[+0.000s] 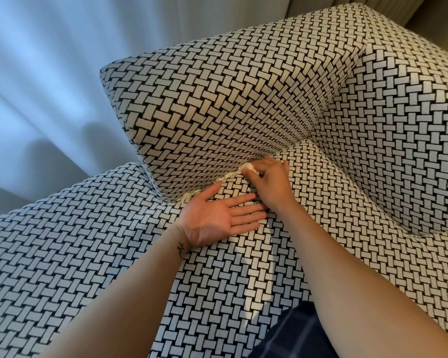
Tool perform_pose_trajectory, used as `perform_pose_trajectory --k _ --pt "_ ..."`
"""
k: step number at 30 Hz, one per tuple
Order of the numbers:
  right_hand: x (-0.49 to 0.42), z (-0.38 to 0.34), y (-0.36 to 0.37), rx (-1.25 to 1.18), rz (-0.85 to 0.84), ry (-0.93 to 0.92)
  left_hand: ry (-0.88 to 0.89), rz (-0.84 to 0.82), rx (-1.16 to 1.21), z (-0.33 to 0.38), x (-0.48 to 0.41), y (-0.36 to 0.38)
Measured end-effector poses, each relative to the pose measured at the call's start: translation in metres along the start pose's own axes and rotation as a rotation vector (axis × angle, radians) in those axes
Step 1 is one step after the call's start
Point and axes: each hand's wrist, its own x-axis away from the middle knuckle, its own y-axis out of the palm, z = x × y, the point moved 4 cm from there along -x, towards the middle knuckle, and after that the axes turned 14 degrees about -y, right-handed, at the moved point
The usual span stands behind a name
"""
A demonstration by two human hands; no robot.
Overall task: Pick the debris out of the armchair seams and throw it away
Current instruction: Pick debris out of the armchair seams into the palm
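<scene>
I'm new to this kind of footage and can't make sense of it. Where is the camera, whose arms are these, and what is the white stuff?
There is no machine here. This is one picture from a camera worn on a person's head, looking forward and down, so the two bare arms are the wearer's own. They are leaning over an armchair covered in black-and-white woven-pattern fabric. White debris sits along the seam where the seat meets the upright padded part. The right hand pinches a clump of it at the seam. The left hand lies open, palm up, on the seat beside it and holds nothing. A pale curtain hangs at the left, and dark checked clothing shows at the bottom.
</scene>
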Motion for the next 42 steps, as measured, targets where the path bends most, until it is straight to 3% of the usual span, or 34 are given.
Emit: perform_pose_trajectory --k 5,16,22,27,36,39,42 --pt "0.001 -0.008 -0.008 -0.012 -0.053 -0.039 -0.011 -0.018 0.017 0.0 0.0 -0.001" --pt "0.009 -0.026 -0.02 -0.234 -0.075 0.068 0.029 -0.028 0.027 0.001 -0.001 -0.004" --pt "0.013 -0.033 -0.012 -0.299 -0.264 0.169 0.037 -0.044 -0.014 -0.001 -0.002 -0.004" --pt "0.02 -0.051 -0.009 -0.333 -0.415 0.131 0.075 -0.06 -0.067 0.001 -0.005 -0.007" --pt "0.029 -0.054 -0.017 -0.413 -0.366 0.252 0.152 -0.053 -0.035 0.0 0.005 -0.008" --pt "0.026 -0.051 -0.017 -0.606 -0.233 0.343 0.196 -0.042 0.006 0.001 0.007 -0.013" --pt "0.023 -0.043 -0.014 -0.519 -0.1 0.306 0.254 -0.046 0.009 0.0 0.013 -0.014"
